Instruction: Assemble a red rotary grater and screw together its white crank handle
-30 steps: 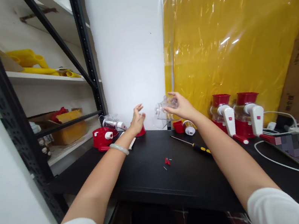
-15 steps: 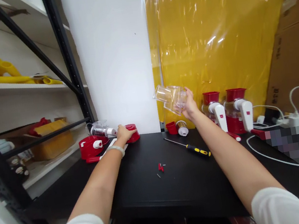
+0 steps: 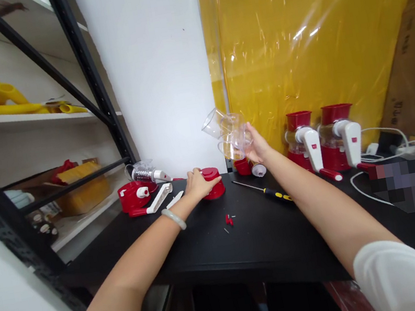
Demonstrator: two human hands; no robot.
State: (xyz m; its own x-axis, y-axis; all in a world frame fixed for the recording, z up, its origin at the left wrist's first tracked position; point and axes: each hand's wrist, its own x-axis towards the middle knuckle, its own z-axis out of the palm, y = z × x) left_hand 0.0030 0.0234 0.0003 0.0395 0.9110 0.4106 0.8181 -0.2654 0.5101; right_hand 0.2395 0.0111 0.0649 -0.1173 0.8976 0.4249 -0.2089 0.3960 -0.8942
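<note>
My left hand is wrapped round a round red plastic base that rests on the black table. In my right hand is a clear plastic grater housing, held tilted above the table with its wide tube pointing up and left. Below it, partly covered, are a red cup-like part and a drum grater lying on its side. A screwdriver with a yellow and black handle lies under my right forearm. Small red pieces and screws are in front of the red base.
At the left sit a red base part, a white crank handle and a clear housing. Two assembled rotary graters stand at the right, near white cables. A black-framed shelf borders the left side.
My left hand has brought the red base rightward, towards the middle of the table. The clear housing, still in my right hand, has turned slightly. The camera view has shifted a little.
</note>
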